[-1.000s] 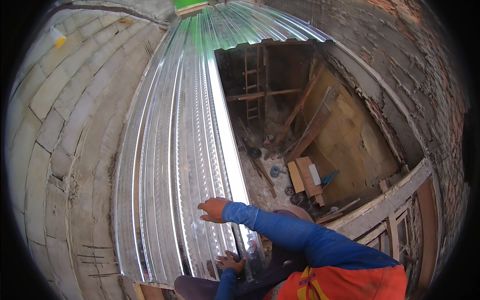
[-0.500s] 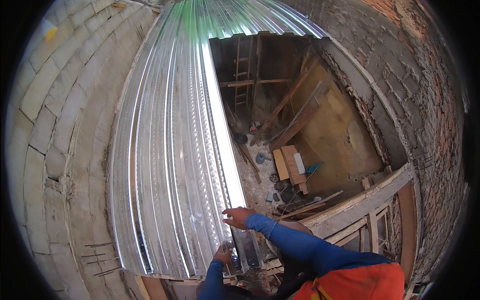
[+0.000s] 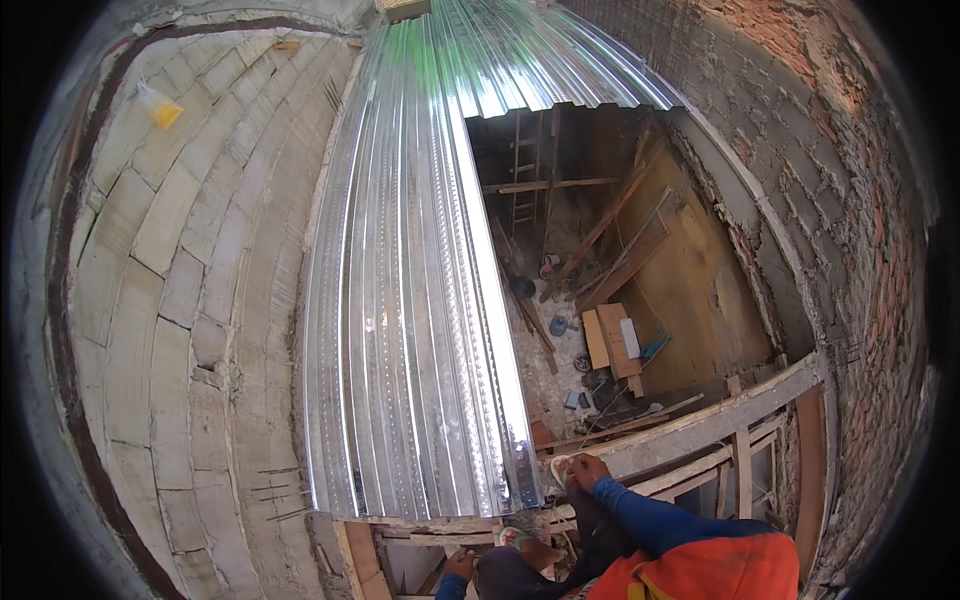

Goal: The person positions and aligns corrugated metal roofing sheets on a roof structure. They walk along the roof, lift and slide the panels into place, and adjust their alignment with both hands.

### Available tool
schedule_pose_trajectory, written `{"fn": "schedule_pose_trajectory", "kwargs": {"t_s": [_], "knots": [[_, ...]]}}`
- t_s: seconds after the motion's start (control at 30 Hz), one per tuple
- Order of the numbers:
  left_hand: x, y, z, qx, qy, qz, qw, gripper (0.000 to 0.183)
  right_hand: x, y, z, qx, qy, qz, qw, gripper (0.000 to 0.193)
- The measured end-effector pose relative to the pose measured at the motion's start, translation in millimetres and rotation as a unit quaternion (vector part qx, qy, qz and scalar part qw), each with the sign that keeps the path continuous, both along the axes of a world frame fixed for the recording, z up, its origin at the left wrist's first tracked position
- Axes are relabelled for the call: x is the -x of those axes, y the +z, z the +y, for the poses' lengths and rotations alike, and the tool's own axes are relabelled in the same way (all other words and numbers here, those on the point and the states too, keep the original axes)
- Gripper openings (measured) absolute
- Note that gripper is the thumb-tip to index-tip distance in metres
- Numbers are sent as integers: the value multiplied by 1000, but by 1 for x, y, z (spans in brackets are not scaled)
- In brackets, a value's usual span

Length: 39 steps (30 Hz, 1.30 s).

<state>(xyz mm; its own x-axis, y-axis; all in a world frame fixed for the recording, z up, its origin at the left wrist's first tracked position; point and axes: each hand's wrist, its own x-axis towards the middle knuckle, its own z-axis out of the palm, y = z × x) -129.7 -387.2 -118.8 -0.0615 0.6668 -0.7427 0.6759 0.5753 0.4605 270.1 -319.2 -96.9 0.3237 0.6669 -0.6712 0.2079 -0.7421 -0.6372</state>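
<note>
Corrugated, shiny metal decking sheets (image 3: 400, 350) stretch away from me, with their near end on a concrete ledge. My right hand (image 3: 585, 470) is off the metal and lies over my dark-trousered knee, its fingers loosely spread and holding nothing. Low down, my left hand (image 3: 460, 564) hangs beside my other leg, just below the sheets' near end. Its fingers look loosely apart, and nothing shows in them. My sandalled feet (image 3: 561, 470) stand by the concrete beam (image 3: 700, 420) and the decking's near corner.
Right of the decking is a deep opening with a ladder (image 3: 525, 165), wooden boards (image 3: 620, 340) and a blue jug (image 3: 560, 325) far below. A block wall (image 3: 150, 350) rises at the left, with rebar ends sticking out. A rough brick wall (image 3: 830, 200) stands at the right.
Both hands have left the metal sheet. The right has come to my knee, and the left has moved down beside my leg. The view has shifted, showing more of the left wall.
</note>
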Motion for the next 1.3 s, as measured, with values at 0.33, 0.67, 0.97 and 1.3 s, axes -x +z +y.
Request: {"fn": "schedule_pose_trajectory", "kwargs": {"t_s": [0.33, 0.67, 0.97, 1.3], "knots": [[57, 34, -15, -77, 40, -31, 996, 52, -70, 76, -60, 27, -131, -17, 991, 32], [30, 175, 30, -138, 47, -15, 989, 52, -3, 147, -47, -29, 14, -68, 997, 32], [132, 29, -56, -175, -231, 84, 953, 35, 10, 150, -68, -12, 79, -99, 992, 35], [121, 56, -76, -142, -263, 121, 947, 32, -7, 132, -79, 15, 125, -157, 980, 42]]}}
